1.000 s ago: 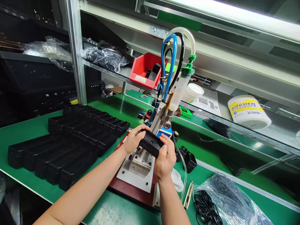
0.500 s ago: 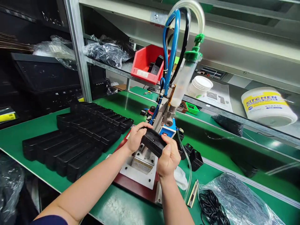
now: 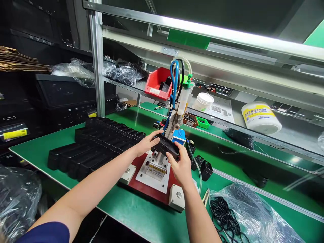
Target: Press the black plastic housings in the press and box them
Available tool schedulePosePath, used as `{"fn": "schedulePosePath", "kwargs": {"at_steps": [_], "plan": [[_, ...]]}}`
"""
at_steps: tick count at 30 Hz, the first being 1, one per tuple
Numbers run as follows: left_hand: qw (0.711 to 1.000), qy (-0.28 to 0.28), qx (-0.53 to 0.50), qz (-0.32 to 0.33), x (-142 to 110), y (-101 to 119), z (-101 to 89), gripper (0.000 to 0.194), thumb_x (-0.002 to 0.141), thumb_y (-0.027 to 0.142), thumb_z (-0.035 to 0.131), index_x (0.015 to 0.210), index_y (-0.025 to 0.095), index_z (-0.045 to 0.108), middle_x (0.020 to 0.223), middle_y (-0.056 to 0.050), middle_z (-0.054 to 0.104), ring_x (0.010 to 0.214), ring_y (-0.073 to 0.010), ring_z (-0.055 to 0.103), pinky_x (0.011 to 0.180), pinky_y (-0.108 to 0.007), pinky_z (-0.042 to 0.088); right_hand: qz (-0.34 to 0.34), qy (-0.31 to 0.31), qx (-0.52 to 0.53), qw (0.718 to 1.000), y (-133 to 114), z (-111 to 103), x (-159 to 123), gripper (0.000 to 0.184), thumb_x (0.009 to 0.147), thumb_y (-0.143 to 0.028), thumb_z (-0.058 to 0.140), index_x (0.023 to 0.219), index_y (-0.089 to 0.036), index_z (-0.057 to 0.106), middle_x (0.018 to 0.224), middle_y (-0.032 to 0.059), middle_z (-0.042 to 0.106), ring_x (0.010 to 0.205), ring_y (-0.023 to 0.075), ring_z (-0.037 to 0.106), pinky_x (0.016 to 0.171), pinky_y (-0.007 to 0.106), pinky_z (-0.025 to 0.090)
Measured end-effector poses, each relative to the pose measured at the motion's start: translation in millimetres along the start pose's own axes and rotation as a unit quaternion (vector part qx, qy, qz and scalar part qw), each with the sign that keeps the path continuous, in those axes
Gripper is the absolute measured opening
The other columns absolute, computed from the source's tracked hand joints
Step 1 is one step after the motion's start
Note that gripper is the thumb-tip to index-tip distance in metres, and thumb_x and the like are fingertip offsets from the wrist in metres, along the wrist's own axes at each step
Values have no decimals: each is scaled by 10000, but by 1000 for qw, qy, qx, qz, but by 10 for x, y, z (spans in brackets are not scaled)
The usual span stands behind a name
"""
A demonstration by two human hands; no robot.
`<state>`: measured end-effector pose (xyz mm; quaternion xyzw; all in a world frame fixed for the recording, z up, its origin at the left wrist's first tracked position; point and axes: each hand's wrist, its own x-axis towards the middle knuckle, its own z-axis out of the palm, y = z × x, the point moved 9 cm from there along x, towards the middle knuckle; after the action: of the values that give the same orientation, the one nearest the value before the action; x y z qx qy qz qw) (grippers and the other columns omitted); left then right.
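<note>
A black plastic housing (image 3: 165,145) is held between both hands over the metal fixture (image 3: 157,164) of a small dispensing machine. My left hand (image 3: 146,143) grips its left end with the fingers curled over the top. My right hand (image 3: 180,166) holds its right end from below, thumb on the front face. Above the part stands the machine's nozzle head with a syringe (image 3: 182,101) and blue and black hoses (image 3: 174,84). The fixture sits on a red base plate (image 3: 149,187) with a white push button (image 3: 177,196) at each front corner.
Rows of black housings (image 3: 96,148) lie on the green bench (image 3: 141,219) at the left. A plastic bag of black rubber rings (image 3: 238,216) lies at the right. A red bin (image 3: 158,82), white tubs (image 3: 260,116) and bagged parts sit on the shelf behind.
The camera has pulled back and up, so the machine looks smaller and both push buttons show. Both hands still hold the black housing over the fixture, tilted a little flatter.
</note>
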<state>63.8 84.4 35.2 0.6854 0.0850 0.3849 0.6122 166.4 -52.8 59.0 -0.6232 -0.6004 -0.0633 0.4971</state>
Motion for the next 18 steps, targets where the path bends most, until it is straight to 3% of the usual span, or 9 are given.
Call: {"fn": "schedulePosePath", "kwargs": {"at_steps": [6, 9, 13, 18], "plan": [[999, 27, 26, 29, 17, 7, -15, 487, 831, 526, 554, 1175, 181, 538, 942, -43, 609, 799, -165, 554, 748, -281, 443, -5, 13, -23, 1000, -23, -11, 2, 477, 865, -421, 584, 1280, -201, 503, 1234, 108, 556, 1115, 231, 555, 882, 383, 513], [996, 48, 47, 51, 29, 52, 1, 376, 858, 435, 490, 1120, 172, 552, 995, -53, 625, 837, -180, 575, 767, -298, 460, -39, 23, -87, 995, -147, -28, 10, 452, 893, -432, 535, 1259, -166, 516, 1243, 129, 563, 1130, 235, 555, 929, 400, 493], [988, 85, 101, 83, 31, 149, -12, 303, 836, 312, 457, 1056, 168, 608, 1079, -67, 642, 954, -214, 589, 869, -340, 450, -108, 70, -214, 968, -374, -30, 37, 439, 933, -461, 453, 1156, -104, 576, 1191, 169, 607, 1120, 272, 560, 941, 442, 474], [968, 131, 170, 126, 54, 267, -68, 295, 789, 258, 451, 950, 161, 679, 1018, -80, 678, 1015, -239, 587, 956, -371, 407, -153, 124, -288, 937, -480, -7, 85, 322, 969, -320, 405, 998, -90, 628, 953, 128, 679, 887, 229, 620, 794, 367, 512]]}}
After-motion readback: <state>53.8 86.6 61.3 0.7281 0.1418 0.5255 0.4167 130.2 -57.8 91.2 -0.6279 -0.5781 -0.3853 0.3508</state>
